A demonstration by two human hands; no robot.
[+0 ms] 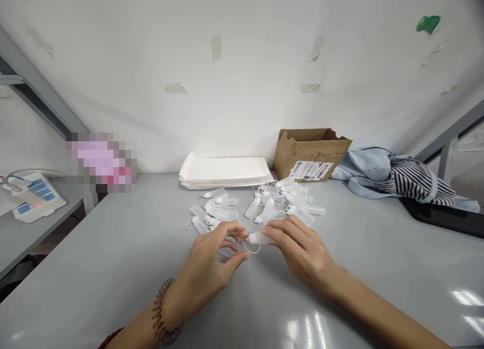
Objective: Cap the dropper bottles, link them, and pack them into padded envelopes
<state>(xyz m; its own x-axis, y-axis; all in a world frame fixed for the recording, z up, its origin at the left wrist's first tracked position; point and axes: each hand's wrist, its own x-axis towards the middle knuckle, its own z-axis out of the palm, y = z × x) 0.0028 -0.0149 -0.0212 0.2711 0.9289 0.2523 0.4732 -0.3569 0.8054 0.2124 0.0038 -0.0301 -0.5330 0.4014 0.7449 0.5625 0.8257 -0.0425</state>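
Our right hand [302,245] pinches the squeeze bottle [260,237] over the table [132,238]; our left hand [212,258] is spread near its tip. If its looped strap [252,252] snags a finger, we might drop it.

Illumination is bright and mostly even. Reflections in the glossy desk [124,268] indicate light from above; streaked glare marks its lower middle and lower right. Soft shadows cross the white wall [245,36]. The metal frame [38,84] leans outward, consistent with wide-angle distortion. The upper right corner darkens. Coarse pixelation masks a pink patch [100,160]. The translucent bottles [267,210] show low contrast; fine label print [312,170] is illegible.
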